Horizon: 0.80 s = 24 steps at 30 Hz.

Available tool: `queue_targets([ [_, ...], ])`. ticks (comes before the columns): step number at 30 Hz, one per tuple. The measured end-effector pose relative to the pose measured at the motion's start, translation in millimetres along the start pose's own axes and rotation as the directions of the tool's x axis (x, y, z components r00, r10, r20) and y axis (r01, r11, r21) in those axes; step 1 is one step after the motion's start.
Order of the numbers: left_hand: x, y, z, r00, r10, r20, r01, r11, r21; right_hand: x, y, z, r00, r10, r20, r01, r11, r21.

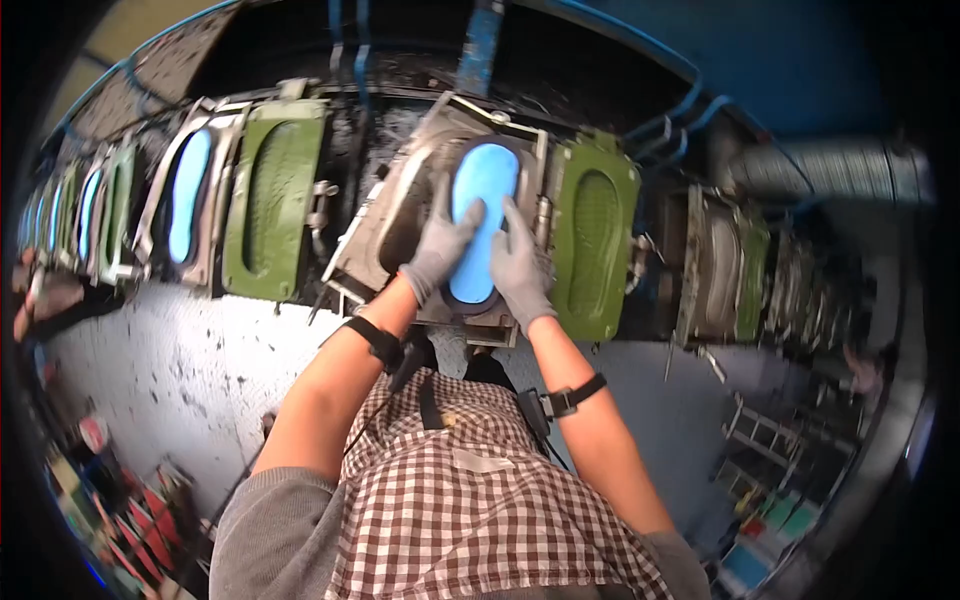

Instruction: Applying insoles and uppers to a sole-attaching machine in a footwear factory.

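Fingers (452, 225) of both gloved hands lie spread and flat on the blue shoe sole (480, 215), pressing rather than gripping it. That sole sits in the cavity of an open metal mould (400, 215), straight ahead of the person. On the sole's left edge rests the left hand (440, 250), on its right edge the right hand (518, 265). Just right of the mould stands its green lid (595, 240), swung open. Further left of the mould, another green lid (275, 200) and a second blue sole (188, 195) sit in the same row
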State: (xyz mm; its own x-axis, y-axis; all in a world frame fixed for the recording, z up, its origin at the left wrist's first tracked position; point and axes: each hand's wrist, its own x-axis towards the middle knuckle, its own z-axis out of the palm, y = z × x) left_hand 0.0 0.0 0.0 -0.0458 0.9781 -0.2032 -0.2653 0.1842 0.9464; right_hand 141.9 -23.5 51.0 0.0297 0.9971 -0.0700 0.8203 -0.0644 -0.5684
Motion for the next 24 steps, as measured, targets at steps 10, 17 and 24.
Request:
queue_targets([
  [10,-241,-23,-9,0.981,-0.137,-0.136,0.186,0.856,0.482,-53,57,9,0.832,-0.389,0.395,0.239,0.895,0.378],
  [17,-507,-3,-24,0.063,0.160,-0.985,0.409,0.896,0.171,-39,51,15,0.555,-0.666,0.499,0.404,0.740,0.538],
  [24,-764,71,89,-0.717,0.652,-0.246,0.629,0.757,0.173,-194,-48,53,0.240,-0.659,0.712,0.029,0.738,0.674],
])
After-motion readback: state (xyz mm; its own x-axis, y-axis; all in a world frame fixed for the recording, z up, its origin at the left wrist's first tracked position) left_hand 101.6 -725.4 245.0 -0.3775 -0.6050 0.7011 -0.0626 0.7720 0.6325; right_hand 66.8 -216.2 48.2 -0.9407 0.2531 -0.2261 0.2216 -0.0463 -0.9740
